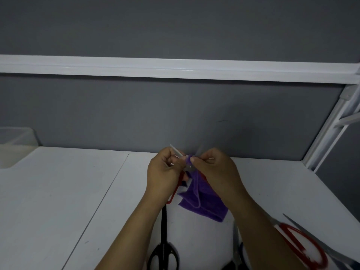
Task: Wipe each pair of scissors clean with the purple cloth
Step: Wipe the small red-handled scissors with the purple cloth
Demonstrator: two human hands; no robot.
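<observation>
Scissors (187, 168) gripped in your left hand (165, 172) are mid-wipe, right hand (216, 172) pinching purple cloth (202, 199) on them; black pair (163, 240) at 6 o'clock probably waits.

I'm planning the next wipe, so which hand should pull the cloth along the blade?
Right. The right hand pinches the purple cloth at the blades, while the left hand grips the red scissors, holding them up.

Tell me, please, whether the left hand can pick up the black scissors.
Probably not yet: the left hand grips the red-handled scissors being wiped. The black scissors lie uncovered beside its forearm, so nothing else blocks them.
</observation>
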